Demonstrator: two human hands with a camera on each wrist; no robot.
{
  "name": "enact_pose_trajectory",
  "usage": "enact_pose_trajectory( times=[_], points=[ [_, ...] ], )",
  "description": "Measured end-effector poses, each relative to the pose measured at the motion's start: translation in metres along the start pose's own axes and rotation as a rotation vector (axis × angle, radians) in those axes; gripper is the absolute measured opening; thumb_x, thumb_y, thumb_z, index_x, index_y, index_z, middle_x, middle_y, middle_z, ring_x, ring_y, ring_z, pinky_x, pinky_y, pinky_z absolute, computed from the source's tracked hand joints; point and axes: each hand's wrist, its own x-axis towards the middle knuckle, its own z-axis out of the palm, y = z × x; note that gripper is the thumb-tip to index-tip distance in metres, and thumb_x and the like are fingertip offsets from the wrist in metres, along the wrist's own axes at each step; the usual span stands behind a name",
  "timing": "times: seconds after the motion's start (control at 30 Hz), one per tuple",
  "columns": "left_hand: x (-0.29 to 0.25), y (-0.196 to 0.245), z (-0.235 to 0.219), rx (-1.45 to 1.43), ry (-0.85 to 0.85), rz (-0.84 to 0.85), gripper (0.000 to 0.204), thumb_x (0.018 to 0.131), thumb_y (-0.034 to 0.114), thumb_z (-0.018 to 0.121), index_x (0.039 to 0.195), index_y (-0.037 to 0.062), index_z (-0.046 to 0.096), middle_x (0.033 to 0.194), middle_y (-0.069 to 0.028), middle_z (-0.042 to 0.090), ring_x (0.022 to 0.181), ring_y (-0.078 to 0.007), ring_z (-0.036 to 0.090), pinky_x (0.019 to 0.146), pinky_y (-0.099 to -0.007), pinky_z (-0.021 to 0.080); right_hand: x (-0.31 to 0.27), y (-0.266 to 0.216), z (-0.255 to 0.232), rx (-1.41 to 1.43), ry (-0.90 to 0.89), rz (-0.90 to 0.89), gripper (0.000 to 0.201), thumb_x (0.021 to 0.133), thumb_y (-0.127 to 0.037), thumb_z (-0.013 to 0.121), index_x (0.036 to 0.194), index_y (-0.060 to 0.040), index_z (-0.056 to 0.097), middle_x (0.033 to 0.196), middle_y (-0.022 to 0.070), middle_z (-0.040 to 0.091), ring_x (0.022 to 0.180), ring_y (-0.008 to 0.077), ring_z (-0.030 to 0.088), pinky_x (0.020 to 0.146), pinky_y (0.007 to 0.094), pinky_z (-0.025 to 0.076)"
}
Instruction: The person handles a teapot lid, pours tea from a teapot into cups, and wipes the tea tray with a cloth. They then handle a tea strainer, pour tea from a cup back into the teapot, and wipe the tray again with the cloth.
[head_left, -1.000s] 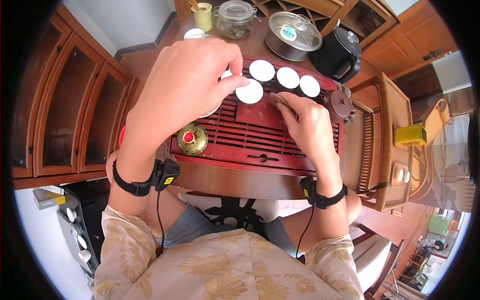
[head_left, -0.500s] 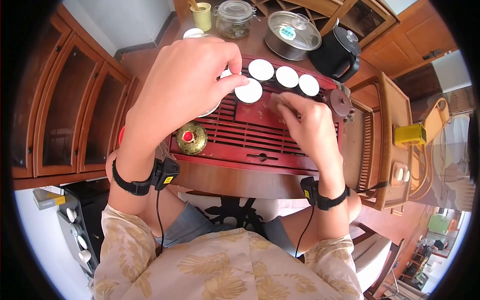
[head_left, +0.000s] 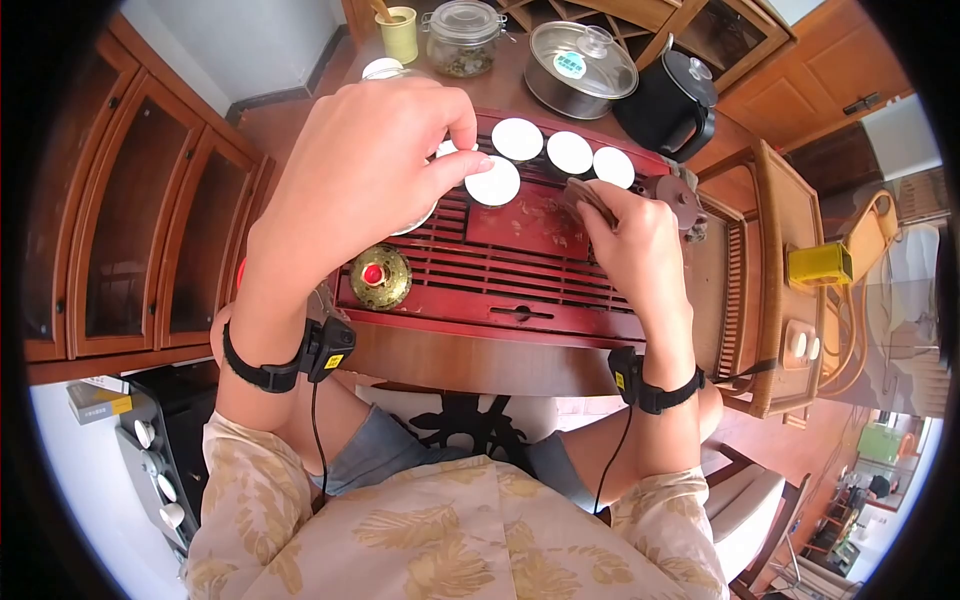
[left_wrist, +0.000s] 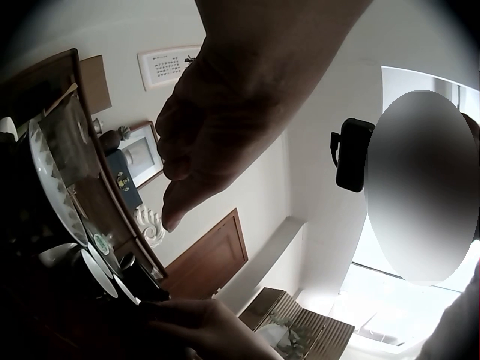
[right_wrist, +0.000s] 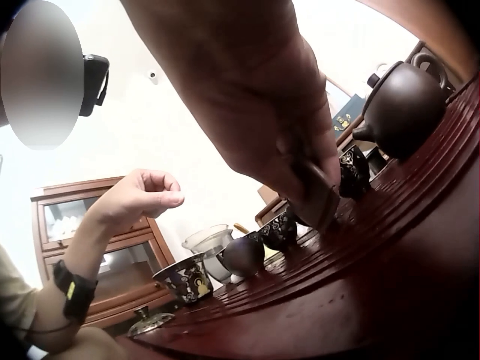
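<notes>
My left hand [head_left: 375, 165] hovers over the left part of the red tea tray [head_left: 455, 315], fingers loosely curled, thumb near the index finger, nothing held. Below it, a patterned bowl [right_wrist: 186, 281] is mostly covered in the head view. A white-lined cup [head_left: 492, 182] lies just beyond its thumb tip. My right hand [head_left: 640, 235] pinches a flat dark brown piece [head_left: 592, 203] low over the tray's solid middle panel; its exact kind I cannot tell. Wet-looking marks spot that panel. Three more white-lined cups [head_left: 518, 139] line the far side, beside a brown clay teapot [head_left: 672, 200].
A green-gold lid [head_left: 380, 277] with a red knob sits at the tray's front left. Behind the tray stand a glass jar [head_left: 464, 40], a steel pot [head_left: 580, 70] and a black kettle [head_left: 668, 105]. At right is a wicker shelf [head_left: 785, 200] with a yellow tin [head_left: 820, 265].
My right hand has moved to the right over the tray, and the brown piece now shows more clearly, tilted up. My left hand has stayed in place.
</notes>
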Motion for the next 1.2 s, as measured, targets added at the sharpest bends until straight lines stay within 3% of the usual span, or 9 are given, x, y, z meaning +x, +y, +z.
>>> enact_pose_trajectory(
  times=[0.4,0.5,0.6,0.7,0.8,0.9,1.03,1.1,1.2],
  points=[
    [0.0,0.0,0.0,-0.004,0.002,-0.002,0.023,0.089,0.026,0.088,0.09,0.0069,0.074,0.071,-0.006,0.048,0.064,-0.0258,0.054,0.062,-0.0409,0.043,0.0,-0.01,-0.012,-0.043,-0.127,0.048,0.019,0.095,-0.008,0.079,0.113,-0.0021,0.082,0.085,0.025,0.074,0.078,0.0448,0.074,0.073,0.0441,0.059],
    [0.001,0.001,0.001,-0.016,-0.008,-0.006,0.023,0.089,0.025,0.088,0.09,0.0067,0.074,0.071,-0.006,0.048,0.064,-0.0258,0.054,0.063,-0.0408,0.043,0.0,-0.003,0.008,-0.026,0.004,0.051,0.019,0.096,-0.009,0.078,0.113,-0.0019,0.082,0.083,0.0251,0.073,0.077,0.0457,0.072,0.072,0.0445,0.059],
    [0.001,0.002,0.0,-0.016,-0.014,-0.013,0.023,0.089,0.025,0.088,0.091,0.0066,0.075,0.071,-0.0061,0.048,0.064,-0.0256,0.054,0.063,-0.0406,0.043,0.0,-0.008,-0.005,0.012,-0.085,0.071,0.011,0.098,-0.01,0.075,0.093,-0.0009,0.073,0.08,0.0268,0.07,0.08,0.0496,0.071,0.069,0.0541,0.058],
    [0.001,0.001,0.001,-0.015,-0.015,-0.009,0.023,0.089,0.025,0.088,0.091,0.0064,0.075,0.071,-0.0061,0.048,0.064,-0.0255,0.055,0.063,-0.0405,0.043,0.0,-0.008,0.003,0.049,-0.001,0.016,0.012,0.098,-0.01,0.075,0.091,-0.0003,0.072,0.081,0.0267,0.07,0.079,0.05,0.07,0.069,0.0542,0.058],
    [0.001,0.001,0.002,-0.019,-0.015,-0.002,0.023,0.089,0.025,0.088,0.091,0.0064,0.075,0.071,-0.0061,0.048,0.064,-0.0255,0.055,0.063,-0.0405,0.043,-0.002,-0.007,0.008,0.042,-0.023,0.063,0.018,0.096,-0.009,0.078,0.111,-0.001,0.081,0.081,0.0239,0.072,0.072,0.0446,0.068,0.07,0.0416,0.057],
    [0.0,0.002,0.001,-0.014,-0.01,-0.005,0.023,0.089,0.025,0.089,0.091,0.0064,0.074,0.071,-0.0061,0.048,0.064,-0.0256,0.054,0.063,-0.0405,0.042,-0.002,-0.012,-0.007,0.13,-0.176,0.091,0.015,0.095,-0.009,0.077,0.106,0.0007,0.08,0.08,0.0241,0.071,0.07,0.0448,0.066,0.068,0.0427,0.056],
    [0.0,0.001,0.0,-0.014,-0.013,-0.004,0.023,0.089,0.024,0.089,0.09,0.0062,0.074,0.071,-0.0063,0.048,0.064,-0.0255,0.054,0.063,-0.0403,0.042,-0.001,0.003,-0.021,-0.051,-0.166,0.122,0.013,0.093,-0.009,0.078,0.098,0.0032,0.076,0.078,0.0244,0.069,0.068,0.0441,0.065,0.068,0.0453,0.054],
    [0.0,0.001,0.0,-0.02,-0.007,-0.001,0.023,0.089,0.024,0.089,0.09,0.0061,0.074,0.071,-0.0063,0.048,0.064,-0.0252,0.054,0.063,-0.0402,0.042,-0.001,0.003,-0.023,-0.044,-0.177,0.157,0.015,0.094,-0.01,0.079,0.105,0.0004,0.081,0.081,0.0242,0.072,0.07,0.0429,0.067,0.07,0.0435,0.056],
    [0.001,0.002,0.002,-0.028,-0.009,-0.005,0.023,0.089,0.024,0.089,0.09,0.0059,0.074,0.071,-0.0062,0.047,0.064,-0.0244,0.052,0.062,-0.0398,0.042,-0.004,0.001,-0.01,0.013,0.061,0.066,0.02,0.097,-0.011,0.081,0.115,-0.0012,0.083,0.089,0.0213,0.08,0.074,0.0317,0.078,0.075,0.038,0.061]
  ],
)
